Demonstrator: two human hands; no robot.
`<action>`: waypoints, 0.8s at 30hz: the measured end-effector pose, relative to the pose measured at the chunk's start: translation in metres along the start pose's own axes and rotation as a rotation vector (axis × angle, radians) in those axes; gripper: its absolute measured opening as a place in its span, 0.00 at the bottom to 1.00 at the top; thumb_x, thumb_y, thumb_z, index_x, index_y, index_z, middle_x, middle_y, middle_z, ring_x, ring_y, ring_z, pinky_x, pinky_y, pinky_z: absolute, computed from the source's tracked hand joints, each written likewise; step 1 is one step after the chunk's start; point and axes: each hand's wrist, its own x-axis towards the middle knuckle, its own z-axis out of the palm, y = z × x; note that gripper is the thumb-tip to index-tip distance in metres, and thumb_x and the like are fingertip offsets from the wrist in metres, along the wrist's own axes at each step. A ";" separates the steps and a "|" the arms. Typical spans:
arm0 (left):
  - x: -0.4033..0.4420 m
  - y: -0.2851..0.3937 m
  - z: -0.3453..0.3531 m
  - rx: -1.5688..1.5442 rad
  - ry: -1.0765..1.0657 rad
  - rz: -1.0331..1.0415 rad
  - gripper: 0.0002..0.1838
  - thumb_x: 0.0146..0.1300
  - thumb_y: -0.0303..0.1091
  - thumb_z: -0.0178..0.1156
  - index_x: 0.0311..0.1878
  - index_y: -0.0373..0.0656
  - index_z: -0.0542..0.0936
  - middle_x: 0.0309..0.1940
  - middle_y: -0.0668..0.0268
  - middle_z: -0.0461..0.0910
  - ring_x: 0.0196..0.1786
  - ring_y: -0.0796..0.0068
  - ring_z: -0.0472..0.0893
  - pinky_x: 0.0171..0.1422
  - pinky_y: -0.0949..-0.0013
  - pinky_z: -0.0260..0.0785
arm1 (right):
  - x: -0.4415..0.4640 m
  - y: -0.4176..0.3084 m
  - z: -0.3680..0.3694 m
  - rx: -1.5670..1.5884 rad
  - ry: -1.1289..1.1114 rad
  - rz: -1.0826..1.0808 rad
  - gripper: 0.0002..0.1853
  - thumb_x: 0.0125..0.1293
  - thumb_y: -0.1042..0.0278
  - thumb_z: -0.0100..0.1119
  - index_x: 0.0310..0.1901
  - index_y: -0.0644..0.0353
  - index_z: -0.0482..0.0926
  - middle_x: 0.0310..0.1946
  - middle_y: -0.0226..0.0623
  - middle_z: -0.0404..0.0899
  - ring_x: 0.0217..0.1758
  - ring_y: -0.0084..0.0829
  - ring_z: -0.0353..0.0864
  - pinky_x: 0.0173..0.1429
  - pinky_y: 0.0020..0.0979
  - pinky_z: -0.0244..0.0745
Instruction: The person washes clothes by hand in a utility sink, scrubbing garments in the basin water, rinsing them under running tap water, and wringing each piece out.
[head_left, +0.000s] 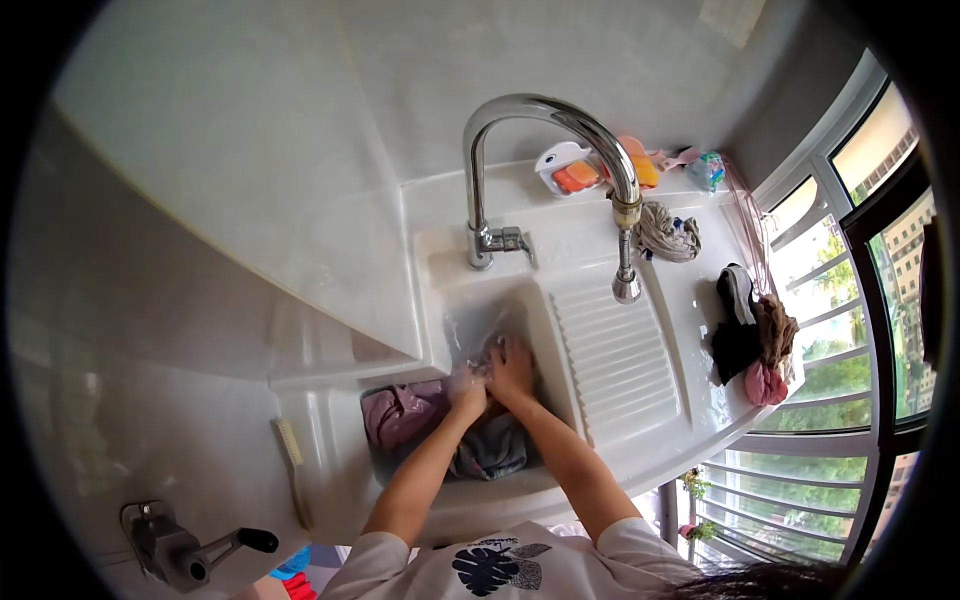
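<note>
My left hand (467,390) and my right hand (511,370) are close together in the water of the white sink basin (548,345). Both sets of fingers are closed on a bunched wet grey cloth, of which only a little shows at the fingertips. A darker grey garment (492,448) lies in the water below my wrists. To the left of it, a mauve garment (402,412) floats partly above the surface.
A chrome faucet (480,190) arches over a ribbed washboard (620,360). Soap dishes (568,170) and a twisted grey cloth (670,232) sit at the back. Dark, brown and pink clothes (755,335) are piled at right. A brush (293,460) lies at left.
</note>
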 end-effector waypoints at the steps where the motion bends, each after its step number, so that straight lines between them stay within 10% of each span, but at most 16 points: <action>1: 0.001 0.004 -0.015 0.004 -0.002 -0.002 0.21 0.61 0.36 0.58 0.58 0.46 0.75 0.53 0.50 0.73 0.57 0.46 0.71 0.59 0.52 0.64 | 0.002 0.007 0.009 0.005 -0.002 0.001 0.29 0.53 0.60 0.59 0.58 0.59 0.73 0.66 0.52 0.61 0.70 0.51 0.57 0.69 0.53 0.53; 4: 0.001 0.042 -0.092 -0.021 -0.044 0.062 0.17 0.57 0.29 0.60 0.51 0.43 0.78 0.37 0.58 0.77 0.43 0.56 0.76 0.50 0.62 0.69 | 0.003 0.034 0.027 -0.049 -0.016 -0.129 0.24 0.55 0.61 0.58 0.54 0.60 0.75 0.59 0.50 0.70 0.65 0.52 0.64 0.65 0.52 0.59; 6: 0.003 0.054 -0.124 -0.647 -0.077 0.136 0.16 0.53 0.22 0.61 0.47 0.44 0.80 0.25 0.69 0.73 0.32 0.74 0.74 0.40 0.74 0.68 | 0.007 0.038 0.028 0.129 0.055 -0.070 0.21 0.58 0.64 0.57 0.54 0.59 0.75 0.55 0.50 0.73 0.60 0.50 0.70 0.61 0.48 0.65; 7: 0.003 0.055 -0.121 -0.893 -0.046 0.042 0.18 0.53 0.19 0.61 0.48 0.42 0.80 0.27 0.75 0.69 0.32 0.83 0.70 0.40 0.81 0.63 | 0.010 0.027 0.022 0.562 -0.002 0.199 0.18 0.62 0.67 0.53 0.54 0.60 0.75 0.50 0.53 0.76 0.53 0.51 0.75 0.58 0.44 0.69; 10: 0.007 0.075 -0.100 -1.569 0.233 -0.199 0.24 0.60 0.26 0.62 0.60 0.43 0.71 0.49 0.66 0.75 0.51 0.73 0.74 0.55 0.71 0.67 | 0.018 -0.017 -0.016 0.508 -0.085 0.441 0.16 0.64 0.70 0.49 0.54 0.60 0.74 0.43 0.53 0.79 0.50 0.53 0.77 0.53 0.44 0.72; 12: 0.025 0.059 -0.062 -1.801 0.062 -0.673 0.22 0.67 0.46 0.55 0.59 0.47 0.70 0.54 0.65 0.73 0.57 0.67 0.72 0.65 0.64 0.61 | 0.018 -0.032 -0.030 0.694 0.222 0.239 0.12 0.66 0.67 0.47 0.47 0.59 0.76 0.38 0.53 0.80 0.44 0.55 0.77 0.49 0.47 0.71; 15: 0.045 0.001 0.000 -2.463 -0.482 -0.168 0.26 0.68 0.63 0.41 0.44 0.51 0.75 0.38 0.67 0.75 0.50 0.71 0.74 0.61 0.64 0.63 | -0.004 -0.084 -0.106 0.719 0.098 0.166 0.07 0.65 0.67 0.48 0.39 0.58 0.74 0.34 0.49 0.78 0.43 0.50 0.77 0.47 0.45 0.71; 22: 0.029 0.050 -0.059 -2.574 -0.448 0.401 0.23 0.71 0.54 0.42 0.52 0.49 0.76 0.49 0.67 0.77 0.55 0.68 0.75 0.63 0.61 0.64 | 0.016 -0.101 -0.116 0.458 0.246 -0.063 0.08 0.58 0.64 0.58 0.27 0.59 0.73 0.21 0.44 0.78 0.27 0.47 0.79 0.31 0.44 0.72; 24: 0.015 0.088 -0.139 -1.980 -0.063 -0.688 0.22 0.72 0.51 0.42 0.54 0.47 0.76 0.51 0.66 0.79 0.55 0.66 0.77 0.63 0.60 0.67 | 0.043 -0.065 -0.095 0.292 0.405 -0.051 0.11 0.59 0.63 0.59 0.25 0.59 0.71 0.21 0.43 0.77 0.26 0.46 0.78 0.29 0.44 0.72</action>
